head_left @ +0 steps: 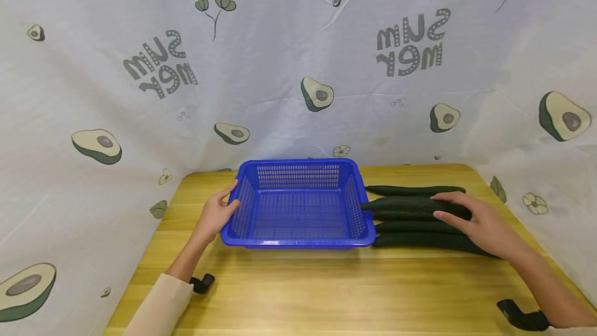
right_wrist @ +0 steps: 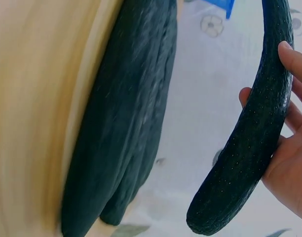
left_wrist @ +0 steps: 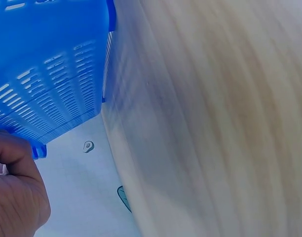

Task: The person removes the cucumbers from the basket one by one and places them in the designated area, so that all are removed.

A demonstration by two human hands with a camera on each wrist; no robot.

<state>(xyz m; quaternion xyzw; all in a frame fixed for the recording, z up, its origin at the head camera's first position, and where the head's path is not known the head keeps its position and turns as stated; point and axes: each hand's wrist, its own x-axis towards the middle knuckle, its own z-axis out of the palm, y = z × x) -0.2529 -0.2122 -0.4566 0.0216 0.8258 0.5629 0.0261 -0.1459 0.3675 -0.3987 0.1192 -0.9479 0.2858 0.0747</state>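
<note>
A blue plastic basket (head_left: 298, 243) with slotted walls sits toward the back of the wooden table. My left hand (head_left: 216, 214) grips its left rim, the thumb over the edge; in the left wrist view this hand (left_wrist: 18, 190) shows at the basket's corner. With my right hand (head_left: 487, 227) I hold a long dark green cucumber (right_wrist: 240, 148), thumb on one side and fingers round the other. It is raised above the other cucumbers (right_wrist: 109, 128), and its far tip overlaps the basket's right rim in the head view. Inside the basket only its bare slotted floor shows.
Several more cucumbers (head_left: 434, 241) lie side by side right of the basket, their tips close to its wall. The wooden table (head_left: 326, 294) stretches out in front. A white curtain (head_left: 280, 56) with avocado prints hangs behind and at both sides.
</note>
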